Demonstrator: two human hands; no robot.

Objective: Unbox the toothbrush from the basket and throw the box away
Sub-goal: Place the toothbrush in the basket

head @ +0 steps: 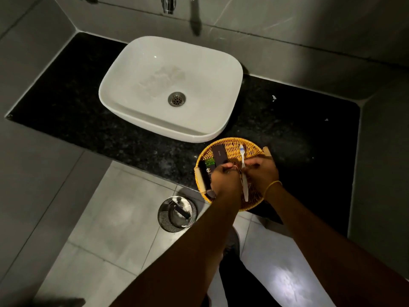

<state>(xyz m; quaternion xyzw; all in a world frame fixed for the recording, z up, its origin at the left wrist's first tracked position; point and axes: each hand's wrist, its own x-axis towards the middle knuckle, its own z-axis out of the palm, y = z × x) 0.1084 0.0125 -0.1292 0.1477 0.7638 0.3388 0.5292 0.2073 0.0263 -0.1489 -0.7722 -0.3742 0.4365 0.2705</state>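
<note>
A round wicker basket (252,149) with wooden handles sits at the front edge of the black counter. A white toothbrush (245,189) lies over it, bristles pointing away from me. My right hand (263,172) pinches the toothbrush's handle near its middle. My left hand (222,177) is curled right beside it, fingertips meeting the right hand; what it grips is hidden. Two dark boxes (219,155) rest in the basket's left half, one with a green label (209,162). On the floor below stands a round metal bin (177,214) with a dark oblong object inside.
A white basin (137,69) takes up the counter's middle, with a chrome tap (168,5) above it. The black granite counter (298,134) extends to the right of the basket. Grey floor tiles and my legs are below.
</note>
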